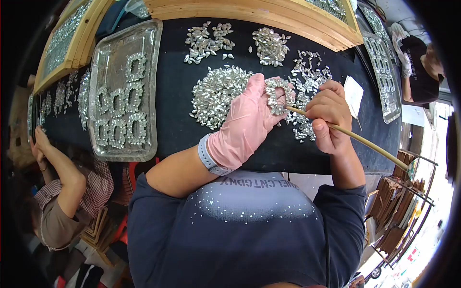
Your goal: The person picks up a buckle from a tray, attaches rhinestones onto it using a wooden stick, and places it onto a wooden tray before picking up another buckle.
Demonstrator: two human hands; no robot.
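Note:
My left hand [240,128], in a pink glove, is closed on a small oblong frame studded with clear stones [277,110]; the frame has an open middle. My bare right hand [331,115] pinches a long thin wooden stick [369,145]. The stick's tip meets the lower right side of the frame, and its far end slants out to the right. Just left of the frame, beside my gloved fingers, lies a big heap of silvery teardrop stones [213,96]. A spread of small rectangular stones [312,69] lies behind my right hand.
A clear plastic tray [154,96] with several studded frames stands at left; another tray [394,113] is at right. Smaller stone piles [271,45] lie behind. Wooden-framed screens [269,17] line the back. A white paper piece [353,96] lies right. People sit left and stand right.

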